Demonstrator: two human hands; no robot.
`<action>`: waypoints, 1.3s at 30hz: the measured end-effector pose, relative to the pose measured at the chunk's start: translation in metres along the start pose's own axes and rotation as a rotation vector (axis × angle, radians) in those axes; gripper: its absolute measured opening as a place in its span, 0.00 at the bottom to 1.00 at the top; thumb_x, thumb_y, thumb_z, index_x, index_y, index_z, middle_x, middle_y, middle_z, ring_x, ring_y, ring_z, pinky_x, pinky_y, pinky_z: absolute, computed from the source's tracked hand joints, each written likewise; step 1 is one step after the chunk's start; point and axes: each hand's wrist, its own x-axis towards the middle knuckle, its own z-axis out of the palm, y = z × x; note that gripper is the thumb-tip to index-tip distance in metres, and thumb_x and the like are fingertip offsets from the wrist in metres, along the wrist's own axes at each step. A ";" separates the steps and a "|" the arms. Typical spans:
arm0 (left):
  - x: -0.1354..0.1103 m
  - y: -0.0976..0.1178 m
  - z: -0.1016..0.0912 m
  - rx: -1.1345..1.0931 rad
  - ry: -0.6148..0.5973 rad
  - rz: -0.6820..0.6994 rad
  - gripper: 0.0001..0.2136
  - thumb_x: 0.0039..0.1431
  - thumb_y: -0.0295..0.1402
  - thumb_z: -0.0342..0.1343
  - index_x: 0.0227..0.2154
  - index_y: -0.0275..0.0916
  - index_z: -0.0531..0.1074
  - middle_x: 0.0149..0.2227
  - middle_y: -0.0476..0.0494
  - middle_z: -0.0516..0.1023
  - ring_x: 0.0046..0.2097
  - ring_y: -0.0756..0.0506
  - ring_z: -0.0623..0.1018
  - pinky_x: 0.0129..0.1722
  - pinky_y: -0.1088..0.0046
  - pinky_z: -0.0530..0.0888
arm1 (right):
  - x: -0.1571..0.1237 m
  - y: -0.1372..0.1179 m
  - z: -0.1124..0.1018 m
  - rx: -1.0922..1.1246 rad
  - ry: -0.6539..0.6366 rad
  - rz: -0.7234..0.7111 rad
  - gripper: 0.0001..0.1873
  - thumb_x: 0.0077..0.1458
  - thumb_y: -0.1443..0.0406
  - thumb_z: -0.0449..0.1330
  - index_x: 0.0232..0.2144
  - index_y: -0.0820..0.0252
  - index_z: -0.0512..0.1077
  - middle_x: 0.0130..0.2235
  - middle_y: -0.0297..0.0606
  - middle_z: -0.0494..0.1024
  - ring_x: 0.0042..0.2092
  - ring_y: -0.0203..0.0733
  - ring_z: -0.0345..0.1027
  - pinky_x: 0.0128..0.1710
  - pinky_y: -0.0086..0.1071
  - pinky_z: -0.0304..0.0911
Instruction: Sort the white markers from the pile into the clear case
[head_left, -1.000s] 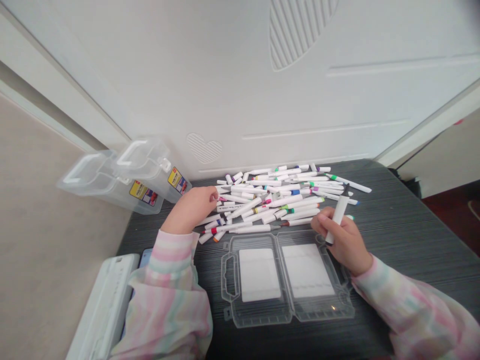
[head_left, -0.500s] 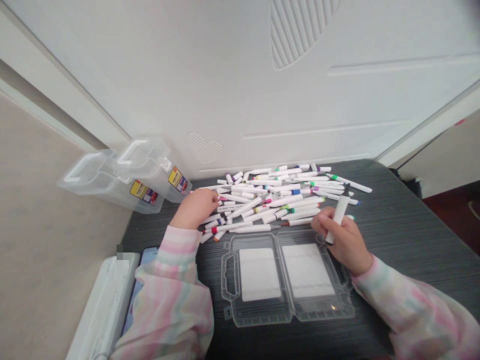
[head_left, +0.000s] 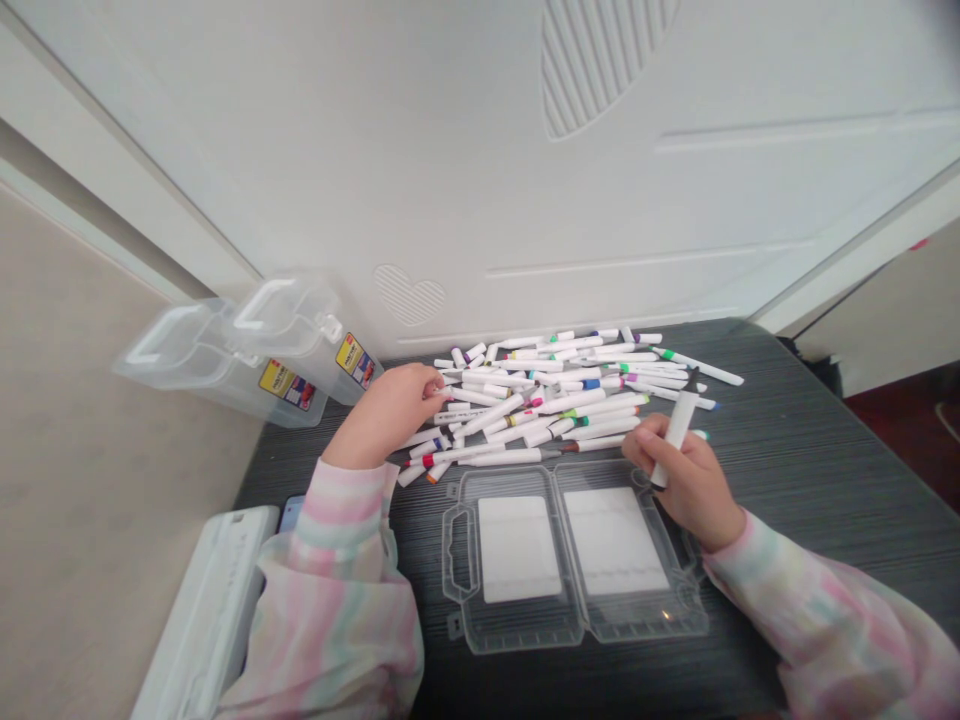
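Observation:
Many white markers (head_left: 574,401) with coloured ends lie in a loose heap on the dark table. At the heap's left edge is my left hand (head_left: 397,408), its fingers closed in a pinch on a white marker (head_left: 445,393) that they mostly cover. My right hand (head_left: 686,478) grips a marker (head_left: 679,428) with dark ends, held slanted above the table to the right of the heap. Below the heap, a clear plastic case (head_left: 574,610) lies unfolded flat, a white sheet in each half. My right hand is over its upper right corner.
Two clear boxes with yellow labels, a nearer one (head_left: 289,325) and a left one (head_left: 180,355), stand at the back left. A long white case (head_left: 206,600) and a blue object (head_left: 291,513) are beside my left sleeve. A white panel (head_left: 465,180) rises behind the table (head_left: 810,450).
My left hand has shifted slightly up and to the right along the heap's edge, its sleeve moving left and uncovering less of the blue object. The right hand and its marker stay still.

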 end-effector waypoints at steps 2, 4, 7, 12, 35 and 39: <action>-0.006 0.010 -0.010 -0.088 0.097 0.037 0.09 0.51 0.33 0.47 0.31 0.37 0.69 0.31 0.46 0.74 0.32 0.48 0.72 0.32 0.75 0.65 | 0.000 0.000 0.000 -0.007 0.000 0.000 0.13 0.50 0.61 0.54 0.18 0.59 0.58 0.17 0.28 0.56 0.21 0.31 0.48 0.22 0.30 0.42; -0.012 0.020 -0.018 -0.149 0.126 0.044 0.08 0.51 0.33 0.47 0.32 0.38 0.69 0.31 0.47 0.74 0.33 0.48 0.72 0.33 0.75 0.65 | 0.000 -0.001 0.001 -0.013 0.001 -0.001 0.13 0.50 0.61 0.54 0.18 0.59 0.58 0.17 0.28 0.55 0.21 0.32 0.48 0.22 0.30 0.43; -0.019 0.030 -0.026 -0.185 0.168 0.044 0.08 0.50 0.33 0.49 0.33 0.38 0.67 0.31 0.48 0.74 0.33 0.48 0.72 0.34 0.75 0.66 | 0.001 -0.001 0.001 -0.021 0.005 -0.001 0.14 0.50 0.60 0.54 0.18 0.59 0.57 0.17 0.28 0.55 0.21 0.32 0.48 0.22 0.30 0.43; -0.024 0.036 -0.030 -0.242 0.202 0.054 0.05 0.50 0.32 0.49 0.31 0.39 0.65 0.30 0.51 0.73 0.33 0.50 0.72 0.33 0.76 0.65 | 0.002 -0.001 0.000 -0.016 0.000 0.007 0.14 0.50 0.61 0.54 0.18 0.59 0.58 0.17 0.28 0.55 0.21 0.31 0.48 0.22 0.30 0.43; 0.000 -0.003 0.008 0.128 -0.105 -0.084 0.09 0.51 0.32 0.45 0.32 0.41 0.69 0.33 0.44 0.76 0.35 0.45 0.74 0.31 0.73 0.65 | 0.000 0.000 0.001 -0.031 0.000 0.001 0.14 0.50 0.60 0.54 0.19 0.59 0.57 0.16 0.28 0.55 0.21 0.31 0.48 0.22 0.30 0.43; 0.003 -0.006 0.011 0.118 -0.121 -0.090 0.09 0.51 0.32 0.45 0.32 0.41 0.69 0.33 0.44 0.76 0.35 0.45 0.74 0.31 0.74 0.65 | 0.000 -0.001 0.001 -0.021 -0.002 0.006 0.14 0.50 0.60 0.54 0.18 0.59 0.57 0.16 0.28 0.55 0.20 0.31 0.48 0.22 0.30 0.43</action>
